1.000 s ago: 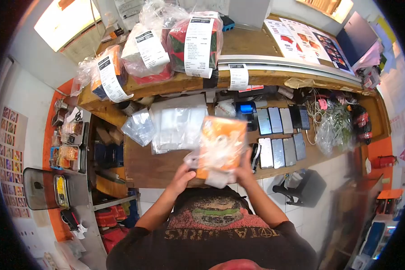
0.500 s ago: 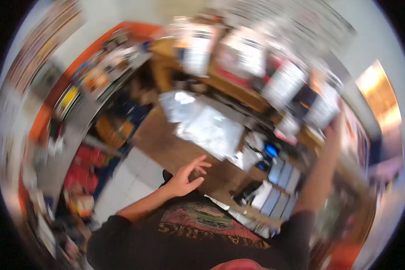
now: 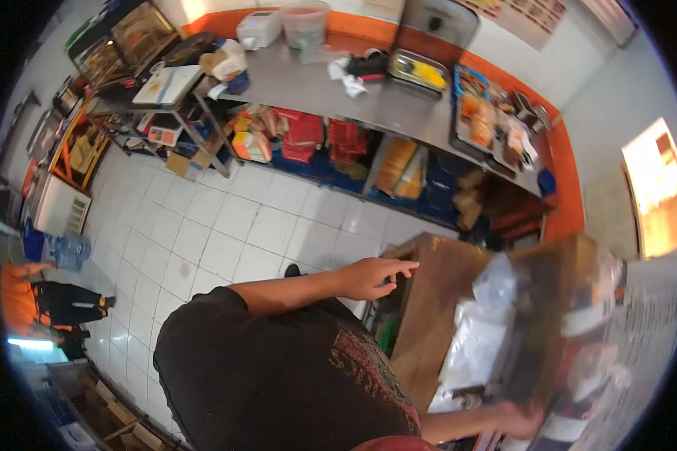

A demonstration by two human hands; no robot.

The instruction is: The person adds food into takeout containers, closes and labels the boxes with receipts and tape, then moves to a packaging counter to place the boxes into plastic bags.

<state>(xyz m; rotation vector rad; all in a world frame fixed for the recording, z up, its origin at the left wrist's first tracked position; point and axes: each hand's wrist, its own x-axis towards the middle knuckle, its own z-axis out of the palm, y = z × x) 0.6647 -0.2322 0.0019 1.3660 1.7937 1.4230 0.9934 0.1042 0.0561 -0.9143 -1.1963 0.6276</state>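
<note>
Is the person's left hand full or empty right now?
Empty: the left hand is near the wooden desk, fingers extended, with nothing visible between them.

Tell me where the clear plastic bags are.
In the head view's right half, the clear plastic bags lie on the wooden desk, right of the left hand and above the blurred right hand.

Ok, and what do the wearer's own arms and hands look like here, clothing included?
The dark T-shirt has a faded reddish and tan print on the front. Its short left sleeve ends near the elbow. The left hand is bare, with no glove or watch showing. The right hand is blurred, so small details there can't be told.
</note>
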